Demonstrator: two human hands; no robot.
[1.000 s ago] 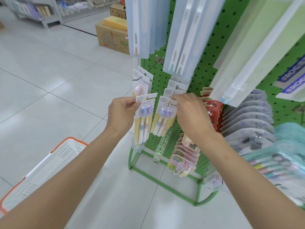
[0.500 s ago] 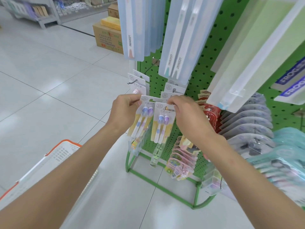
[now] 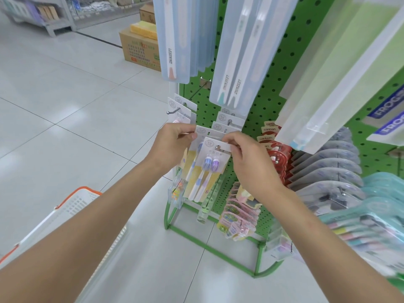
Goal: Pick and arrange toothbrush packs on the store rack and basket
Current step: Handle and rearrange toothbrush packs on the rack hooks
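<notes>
While both bare arms reach in from the bottom of the frame, the hands meet at the lower pegs of the green pegboard rack (image 3: 282, 68), near the middle. The left hand (image 3: 172, 145) has its grip clamped on the upper left corner of the rear toothbrush pack (image 3: 204, 131), with the thumb pressed on the face of the white card. The right hand (image 3: 251, 162) pinches the top right edge of the front toothbrush pack (image 3: 209, 169). Its grip is closed on the card just beside the hang hole, where a bit of metal hook shows. This front pack overlaps the rear one and carries two brushes, one with a blue head and one with a purple head, on a yellow backing. It hangs slightly tilted, its lower end toward the left.

More cards of the same kind hang on pegs just above the hands. Long clear toothbrush cases (image 3: 175, 40) hang across the top of the frame. Red packs (image 3: 277, 154) sit just right of the right hand, grey blister packs (image 3: 328, 167) are farther right, and pink packs (image 3: 238, 217) are below. An orange-rimmed white basket (image 3: 74, 204) shows at lower left, partly hidden by the left forearm, over the tiled floor (image 3: 65, 106). A cardboard box (image 3: 140, 51) sits on the floor toward the upper left.
</notes>
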